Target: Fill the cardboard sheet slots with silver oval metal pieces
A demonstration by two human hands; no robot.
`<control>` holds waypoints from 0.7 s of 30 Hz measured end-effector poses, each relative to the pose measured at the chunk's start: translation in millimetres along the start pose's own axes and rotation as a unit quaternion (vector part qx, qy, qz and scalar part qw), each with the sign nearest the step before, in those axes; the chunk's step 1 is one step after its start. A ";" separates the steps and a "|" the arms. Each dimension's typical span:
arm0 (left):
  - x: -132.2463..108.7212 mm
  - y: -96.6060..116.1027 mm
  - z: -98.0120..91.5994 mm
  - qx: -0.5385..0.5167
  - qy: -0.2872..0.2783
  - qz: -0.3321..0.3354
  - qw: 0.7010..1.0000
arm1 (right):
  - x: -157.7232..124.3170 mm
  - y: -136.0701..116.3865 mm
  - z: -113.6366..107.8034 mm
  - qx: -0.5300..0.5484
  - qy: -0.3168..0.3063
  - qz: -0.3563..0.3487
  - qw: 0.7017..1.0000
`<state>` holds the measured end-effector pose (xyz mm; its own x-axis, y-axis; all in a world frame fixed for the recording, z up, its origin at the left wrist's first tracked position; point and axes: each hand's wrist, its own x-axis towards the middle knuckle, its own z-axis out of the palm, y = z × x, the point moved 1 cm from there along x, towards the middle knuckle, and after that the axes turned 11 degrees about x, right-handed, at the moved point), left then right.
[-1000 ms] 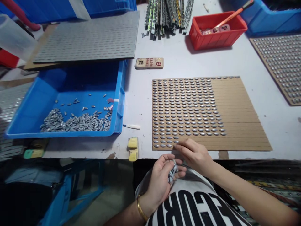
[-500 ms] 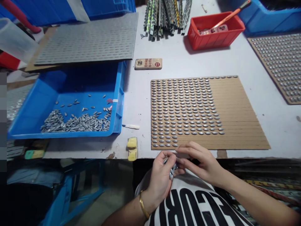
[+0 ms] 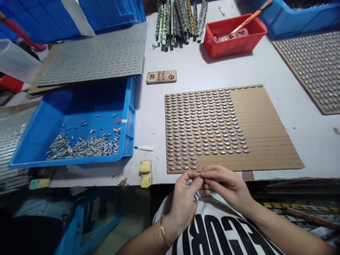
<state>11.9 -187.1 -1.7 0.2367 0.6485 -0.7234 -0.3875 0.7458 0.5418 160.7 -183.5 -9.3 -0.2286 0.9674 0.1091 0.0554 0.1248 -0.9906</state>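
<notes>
Silver pieces (image 3: 196, 196) sit bunched in the left hand (image 3: 184, 205), its fingers curled round them in a loose clench; a gold bangle (image 3: 163, 233) circles that wrist. The right hand (image 3: 225, 187) is closed to a pinch against the left fingers, just above the bunch, though whether it grips a piece is too small to tell. Both hands are just off the near table edge, over a printed white shirt (image 3: 212, 230). Beyond them lies a cardboard board (image 3: 268, 141) of ruled strips, with silver pieces in rows across its left part, the nearest rows shorter. Farther left, a blue crate (image 3: 63, 163) holds a loose heap of the same pieces (image 3: 82, 148); a yellow sponge (image 3: 145, 173) sits between crate and board.
</notes>
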 end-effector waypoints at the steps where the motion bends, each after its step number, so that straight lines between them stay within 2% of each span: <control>1: 0.4 0.2 0.8 0.004 -0.005 -0.003 1.000 | -0.5 -0.1 -0.5 -0.016 -0.005 -0.009 1.000; 7: 0.8 3.4 2.4 0.013 -0.037 -0.022 0.999 | 3.6 0.9 -12.2 -0.147 -0.012 -0.079 0.986; 11: -1.2 3.2 -0.2 -0.014 -0.017 -0.040 0.999 | 13.6 14.9 -19.2 -0.201 0.001 -0.104 0.974; 15: -3.5 0.4 -3.4 0.001 -0.008 -0.049 0.999 | 23.6 31.2 -18.6 -0.282 -0.024 -0.145 0.948; 18: -4.8 -0.4 -5.7 0.013 -0.016 -0.046 0.999 | 27.6 36.6 -18.3 -0.335 -0.043 -0.147 0.930; 21: -5.6 -0.1 -7.6 0.015 -0.020 -0.044 0.999 | 27.8 37.4 -20.4 -0.354 -0.051 -0.139 0.923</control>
<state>3.8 -192.0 -1.0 0.3043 0.5855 -0.7514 -0.3377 0.8039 0.4896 176.2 -147.4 -41.6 -0.4172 0.8552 0.3074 0.5942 0.5127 -0.6197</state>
